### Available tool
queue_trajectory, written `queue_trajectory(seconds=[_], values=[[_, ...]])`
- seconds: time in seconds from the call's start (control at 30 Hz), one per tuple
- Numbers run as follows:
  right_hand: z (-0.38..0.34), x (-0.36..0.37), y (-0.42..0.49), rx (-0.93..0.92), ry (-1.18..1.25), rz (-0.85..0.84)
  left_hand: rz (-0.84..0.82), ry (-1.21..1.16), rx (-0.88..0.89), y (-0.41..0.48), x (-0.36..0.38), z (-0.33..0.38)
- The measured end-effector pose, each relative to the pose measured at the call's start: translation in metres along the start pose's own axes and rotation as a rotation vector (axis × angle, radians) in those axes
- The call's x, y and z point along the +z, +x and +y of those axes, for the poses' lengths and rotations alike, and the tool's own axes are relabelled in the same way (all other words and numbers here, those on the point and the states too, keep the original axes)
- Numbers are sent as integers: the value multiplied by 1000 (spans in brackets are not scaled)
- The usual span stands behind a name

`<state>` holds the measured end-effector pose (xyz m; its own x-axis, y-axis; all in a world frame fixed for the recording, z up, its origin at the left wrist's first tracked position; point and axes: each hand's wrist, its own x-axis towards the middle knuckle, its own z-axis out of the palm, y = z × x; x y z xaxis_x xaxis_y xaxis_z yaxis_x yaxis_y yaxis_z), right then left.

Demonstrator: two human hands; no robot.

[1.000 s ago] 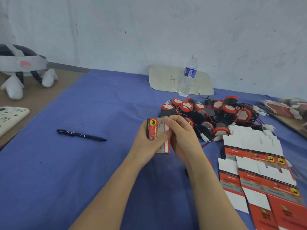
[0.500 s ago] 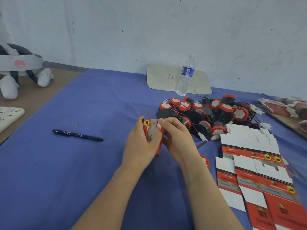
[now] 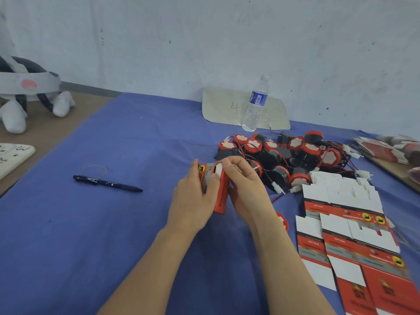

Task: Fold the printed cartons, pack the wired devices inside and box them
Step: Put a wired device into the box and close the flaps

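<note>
Both hands meet over the middle of the blue-clothed table (image 3: 91, 246). The left hand (image 3: 193, 201) wraps its fingers and thumb round the red printed cardboard carton (image 3: 221, 196) from the left. The right hand (image 3: 247, 185) curls in from the right, its fingertips pinching the white flap at the carton's far end.

The whole left half of the cloth is open, broken only by a slim black pen (image 3: 106, 183) lying well apart from the hands; the cloth's left edge runs diagonally beside bare brown tabletop. The right side is crowded. A heap of round red-and-black wired devices (image 3: 295, 155) lies just beyond the right hand, and one more red device (image 3: 283, 220) shows by the right wrist. A fanned stack of flat red-and-white carton blanks (image 3: 352, 235) runs down to the near right corner. A clear plastic water bottle (image 3: 255, 105) stands at the far edge.

A second ago the carton showed its broad printed face. Now it is turned so its narrow red side faces up, and the right fingers have shifted onto the end flap. Pen, bottle, heap and blanks lie as before.
</note>
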<state>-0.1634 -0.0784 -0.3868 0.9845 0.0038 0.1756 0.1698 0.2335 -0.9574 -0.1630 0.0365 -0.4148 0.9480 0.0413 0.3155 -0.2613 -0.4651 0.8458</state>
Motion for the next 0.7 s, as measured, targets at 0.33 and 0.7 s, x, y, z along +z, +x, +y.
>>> queue_trajectory(seconds=[0.33, 0.7], values=[[2, 1, 1, 6, 2, 7, -41, -81, -18, 0, 3, -5], [-2, 1, 0, 64, 16, 12, -139, -82, 7, -1, -1, -1]])
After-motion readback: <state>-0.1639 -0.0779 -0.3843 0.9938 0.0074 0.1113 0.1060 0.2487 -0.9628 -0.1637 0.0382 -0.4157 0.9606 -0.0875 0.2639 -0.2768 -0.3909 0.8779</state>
